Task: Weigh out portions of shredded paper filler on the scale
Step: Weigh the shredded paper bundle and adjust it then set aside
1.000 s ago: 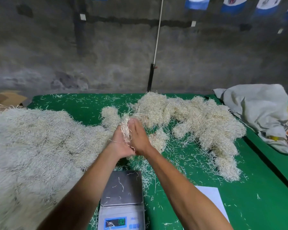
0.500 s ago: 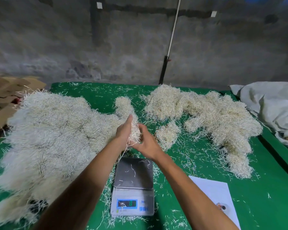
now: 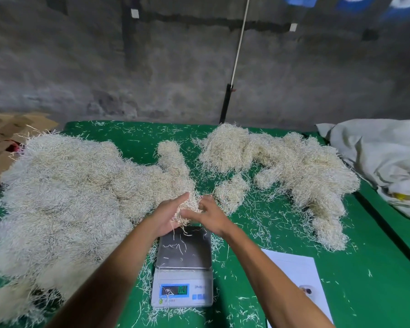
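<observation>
Item 1, far left: flattened cardboard (image 3: 7, 136) off the edge of the green surface (image 3: 137, 140). I read no print on it.

Item 2: bulk heap of shredded paper filler (image 3: 64, 185), covering the left half of the surface. Risk, as I judge it: its near edge lies just beside the scale, and strands sliding onto the platform would falsify a reading.

Item 3: left hand (image 3: 167, 215), fingers curled round a small clump of filler (image 3: 187, 207), held above the far edge of the scale. Right hand (image 3: 210, 215), fingers grasping the same clump from the other side. Risk: a loose hold sheds strands before the clump lands.

Item 4: scale (image 3: 184, 266), platform carrying only stray strands. Risk: these strays count toward the portion unless cleared or zeroed. Display lit, digits unreadable; label beside it too blurred to read.

Item 5: smaller heaps of filler (image 3: 282, 162), right of centre.

Item 6: white sheet (image 3: 294, 271), small printed picture, no legible text.

Item 7, far right: grey sack (image 3: 376, 147), unmarked.
</observation>
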`<state>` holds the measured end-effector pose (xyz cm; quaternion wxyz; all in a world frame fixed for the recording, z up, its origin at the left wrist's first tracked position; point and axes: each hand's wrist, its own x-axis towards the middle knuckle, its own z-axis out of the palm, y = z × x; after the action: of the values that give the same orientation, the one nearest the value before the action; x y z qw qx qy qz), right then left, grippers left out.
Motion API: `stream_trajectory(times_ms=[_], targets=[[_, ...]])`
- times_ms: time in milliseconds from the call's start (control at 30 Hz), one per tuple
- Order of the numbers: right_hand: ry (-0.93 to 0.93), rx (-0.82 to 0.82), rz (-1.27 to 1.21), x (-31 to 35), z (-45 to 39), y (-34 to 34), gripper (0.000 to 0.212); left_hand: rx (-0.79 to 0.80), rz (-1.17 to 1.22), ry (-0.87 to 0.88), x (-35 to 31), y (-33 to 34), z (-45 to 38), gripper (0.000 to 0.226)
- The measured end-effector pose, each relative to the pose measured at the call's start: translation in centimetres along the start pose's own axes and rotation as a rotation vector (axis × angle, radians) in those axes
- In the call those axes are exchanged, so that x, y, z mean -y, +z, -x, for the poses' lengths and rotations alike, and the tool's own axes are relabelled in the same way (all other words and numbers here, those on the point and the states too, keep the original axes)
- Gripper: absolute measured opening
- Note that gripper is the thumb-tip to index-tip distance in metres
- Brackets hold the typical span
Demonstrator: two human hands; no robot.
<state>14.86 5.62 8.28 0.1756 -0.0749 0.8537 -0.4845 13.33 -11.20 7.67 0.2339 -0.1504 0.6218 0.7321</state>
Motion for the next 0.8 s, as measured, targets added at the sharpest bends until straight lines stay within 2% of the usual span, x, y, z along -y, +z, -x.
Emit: stream_trajectory(times_ms=[67, 133, 267, 333, 433, 500, 600, 700, 767, 800], targets=[[-0.026, -0.01, -0.136, -1.1, 0.3, 0.1, 0.114, -0.026, -0.142, -0.03, 1.4, -0.2, -0.2, 0.113], [-0.044, -0.015, -0.198, -2.2, 0.4, 0.7, 0.104, -0.019, -0.231, -0.026, 2.3, -0.3, 0.0, 0.117], [0.028, -0.167, -0.141, -3.8, 0.4, 2.0, 0.089, -0.109, -0.156, 0.037, 3.7, -1.3, 0.3, 0.127], [0.059, -0.17, -0.056, -4.6, 0.8, 2.4, 0.087, -0.159, -0.137, 0.048, 4.8, -2.1, 0.3, 0.115], [0.101, -0.087, 0.024, -5.7, 1.4, 3.0, 0.097, -0.25, -0.259, 0.085, 7.1, -2.9, 0.3, 0.068], [0.11, -0.072, 0.029, -6.4, 2.1, 3.0, 0.102, -0.308, -0.254, 0.096, 8.4, -3.6, 0.4, 0.054], [0.133, -0.257, 0.009, -8.5, 3.5, 2.9, 0.079, -0.394, -0.238, 0.096, 10.0, -5.2, 1.0, 0.047], [0.237, -0.408, -0.085, -11.8, 5.0, 3.3, 0.055, -0.532, -0.352, 0.133, 12.5, -6.7, 1.8, 0.033], [0.314, -0.334, 0.003, -14.9, 6.3, 4.1, 0.04, -0.609, -0.507, 0.133, 15.4, -7.7, 2.3, 0.033], [0.368, -0.239, 0.099, -16.6, 7.3, 4.8, 0.037, -0.599, -0.584, 0.113, 17.3, -8.1, 2.8, 0.036]])
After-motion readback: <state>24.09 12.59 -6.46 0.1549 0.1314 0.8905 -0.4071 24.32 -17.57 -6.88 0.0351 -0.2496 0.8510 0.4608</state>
